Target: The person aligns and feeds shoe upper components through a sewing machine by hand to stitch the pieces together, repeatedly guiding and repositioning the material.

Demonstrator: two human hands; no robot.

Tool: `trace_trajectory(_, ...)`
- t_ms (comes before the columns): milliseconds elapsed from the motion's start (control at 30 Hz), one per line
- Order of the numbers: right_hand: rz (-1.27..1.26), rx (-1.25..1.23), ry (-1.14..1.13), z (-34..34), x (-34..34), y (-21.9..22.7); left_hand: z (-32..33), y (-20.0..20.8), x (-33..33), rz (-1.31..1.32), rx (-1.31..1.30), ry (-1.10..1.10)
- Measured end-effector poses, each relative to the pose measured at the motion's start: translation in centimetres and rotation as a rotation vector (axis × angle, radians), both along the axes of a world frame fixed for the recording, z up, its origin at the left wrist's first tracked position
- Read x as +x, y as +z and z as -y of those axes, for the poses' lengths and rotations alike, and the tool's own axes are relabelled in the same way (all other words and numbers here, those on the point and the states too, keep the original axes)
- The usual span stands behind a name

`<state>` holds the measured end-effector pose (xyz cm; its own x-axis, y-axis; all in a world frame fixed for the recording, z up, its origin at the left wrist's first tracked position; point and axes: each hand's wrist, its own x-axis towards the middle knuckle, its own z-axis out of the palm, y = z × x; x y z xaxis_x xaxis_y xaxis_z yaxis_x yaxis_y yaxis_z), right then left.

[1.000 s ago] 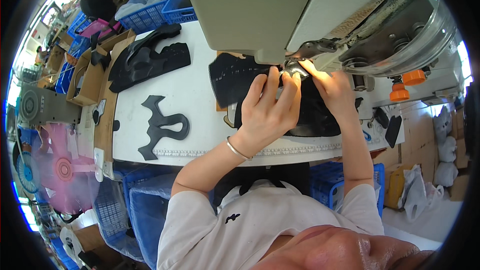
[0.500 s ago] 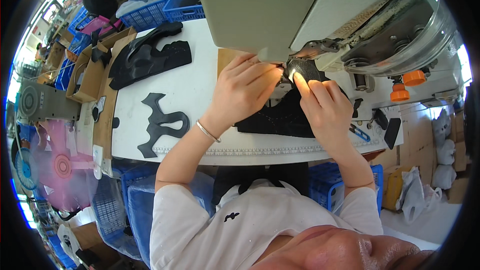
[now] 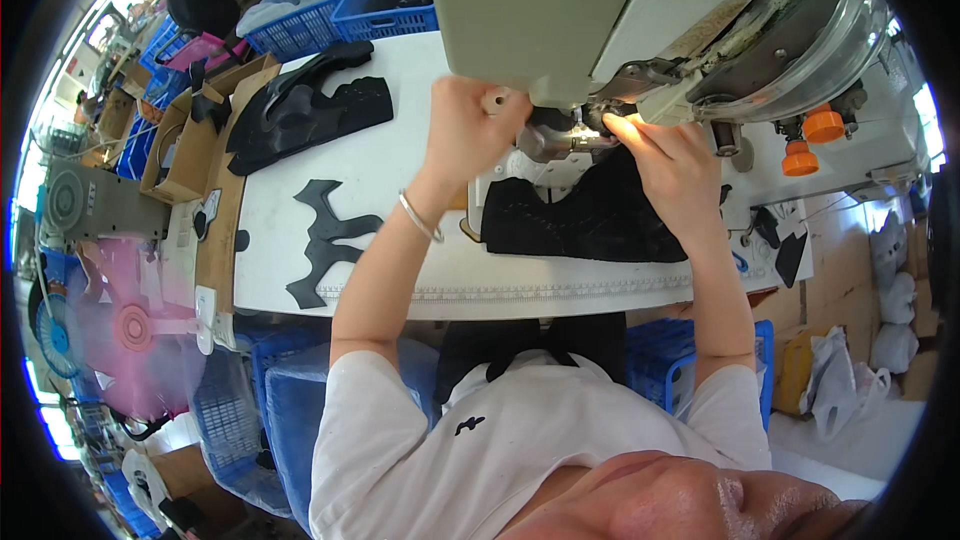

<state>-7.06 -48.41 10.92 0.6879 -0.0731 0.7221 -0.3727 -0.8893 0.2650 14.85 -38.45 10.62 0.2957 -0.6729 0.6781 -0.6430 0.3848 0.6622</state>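
My left hand (image 3: 475, 130) is raised beside the sewing machine head (image 3: 530, 20) with its fingers curled. A small pale round part (image 3: 497, 100) with a dark hole shows at those fingers; whether it is held or belongs to the machine is unclear. My right hand (image 3: 675, 165) pinches at the upper end of a black padded piece (image 3: 570, 215), close beside the presser foot, under the machine's light. Fingertips and needle area are partly hidden. The black piece drapes over the white table near the metal machine arm (image 3: 548, 138).
Left on the table (image 3: 420, 275) lie a curved black moulded piece (image 3: 310, 105) and a dark grey bat-shaped piece (image 3: 328, 240). A ruler strip (image 3: 480, 293) runs along the front edge. Orange knobs (image 3: 822, 125) jut out at right. A pink fan (image 3: 130, 328) and blue crates (image 3: 380, 15) stand around.
My left hand has drawn back left from the needle area and curled up. My right hand has shifted slightly right and up. More of the black piece and the metal machine arm now show.
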Motion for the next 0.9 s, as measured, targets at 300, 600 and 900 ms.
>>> trace_trajectory(300,0.184,0.245,0.055,-2.1,0.4,-0.6,2.7,0.7,2.8,0.415,0.208,-0.116)
trace_trajectory(600,0.394,2.142,0.453,-7.0,0.9,-4.1,-16.5,-0.8,-10.1,-0.628,0.770,-0.378)
trace_trajectory(900,0.180,2.071,0.434,-6.0,-0.7,-4.3,-11.7,-1.6,-3.2,-0.550,0.262,0.079)
